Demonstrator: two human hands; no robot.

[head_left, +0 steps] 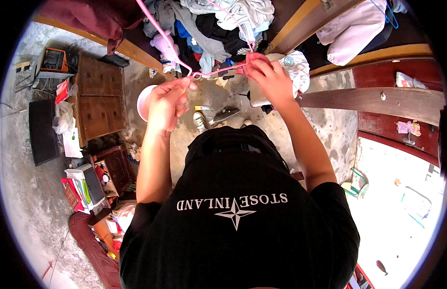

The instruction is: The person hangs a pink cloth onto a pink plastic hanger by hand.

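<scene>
A thin pink clothes hanger point(161, 32) stretches between my hands, its two long sides running up past the top of the head view. My left hand point(169, 103) pinches it at the left corner, beside a small loop in the wire. Near the opposite corner, my right hand point(270, 79) is closed round a crumpled pink cloth point(252, 61) that wraps the hanger there. How far the cloth goes round the hanger is hidden by my fingers. Beneath my left wrist, part of a round pale pink basin or stool point(143, 103) shows.
Heaped clothes point(211, 36) and a pink plush toy point(164, 47) lie ahead on a wood-framed bunk. A white garment point(300, 72) hangs over something right of my right hand. On the floor is a dark shoe point(226, 114). A wooden cabinet point(100, 96) stands left; a wooden beam point(372, 102) crosses right.
</scene>
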